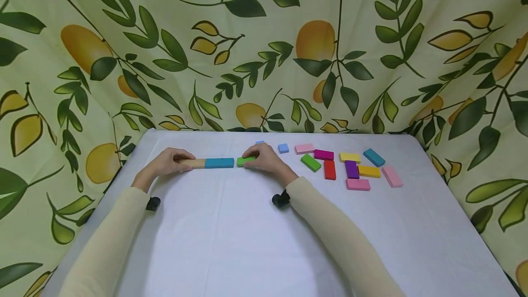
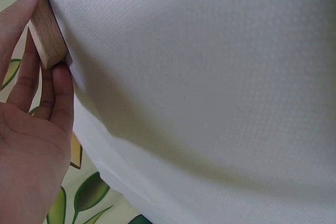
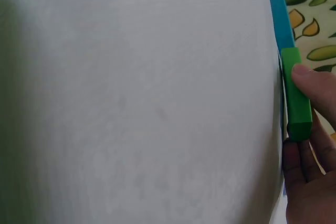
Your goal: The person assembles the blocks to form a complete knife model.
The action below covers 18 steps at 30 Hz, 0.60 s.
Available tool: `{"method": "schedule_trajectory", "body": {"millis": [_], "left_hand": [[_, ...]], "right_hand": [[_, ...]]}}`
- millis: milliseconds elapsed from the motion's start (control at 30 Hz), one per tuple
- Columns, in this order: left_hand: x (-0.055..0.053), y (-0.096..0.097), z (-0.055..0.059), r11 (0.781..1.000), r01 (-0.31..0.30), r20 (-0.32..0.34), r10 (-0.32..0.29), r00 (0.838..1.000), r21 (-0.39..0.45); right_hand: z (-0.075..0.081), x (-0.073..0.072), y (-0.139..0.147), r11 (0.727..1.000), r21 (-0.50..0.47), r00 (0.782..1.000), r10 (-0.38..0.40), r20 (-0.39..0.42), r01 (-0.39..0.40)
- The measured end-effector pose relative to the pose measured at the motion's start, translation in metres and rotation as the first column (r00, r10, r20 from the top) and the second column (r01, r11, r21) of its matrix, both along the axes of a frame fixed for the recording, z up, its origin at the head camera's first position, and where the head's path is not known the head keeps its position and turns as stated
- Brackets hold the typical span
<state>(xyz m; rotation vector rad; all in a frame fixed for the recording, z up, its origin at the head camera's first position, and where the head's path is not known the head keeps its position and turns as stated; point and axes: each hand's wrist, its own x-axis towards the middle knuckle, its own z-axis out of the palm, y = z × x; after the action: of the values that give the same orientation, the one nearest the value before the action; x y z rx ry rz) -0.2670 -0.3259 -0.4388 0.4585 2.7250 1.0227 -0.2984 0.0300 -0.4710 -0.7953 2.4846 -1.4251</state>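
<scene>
Toward the left of the white table, my left hand (image 1: 168,161) grips a plain wooden block (image 1: 198,163) between thumb and fingers; its bare end (image 2: 50,40) shows in the left wrist view. A blue block (image 1: 219,163) lies end to end with it, on its right. My right hand (image 1: 268,159) pinches a green block (image 1: 240,162), thumb on the near side. In the head view a narrow gap separates the green block from the blue one. The fingers partly cover the green block, and whether it touches the cloth I cannot tell.
On the white tablecloth (image 1: 214,242), several loose blocks lie right of my right hand, including a second green block (image 1: 310,162), a red block (image 1: 329,169), a purple block (image 1: 352,169) and a teal block (image 1: 374,157). A patterned curtain (image 1: 264,58) hangs behind.
</scene>
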Motion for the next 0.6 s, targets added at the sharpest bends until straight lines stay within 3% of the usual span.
{"method": "schedule_trajectory", "body": {"millis": [600], "left_hand": [[0.002,0.001,0.001,1.000,-0.016,0.007,0.016,1.000,-0.002]], "right_hand": [[0.003,0.004,-0.015,0.999,0.037,0.999,-0.028,0.034,0.027]]}}
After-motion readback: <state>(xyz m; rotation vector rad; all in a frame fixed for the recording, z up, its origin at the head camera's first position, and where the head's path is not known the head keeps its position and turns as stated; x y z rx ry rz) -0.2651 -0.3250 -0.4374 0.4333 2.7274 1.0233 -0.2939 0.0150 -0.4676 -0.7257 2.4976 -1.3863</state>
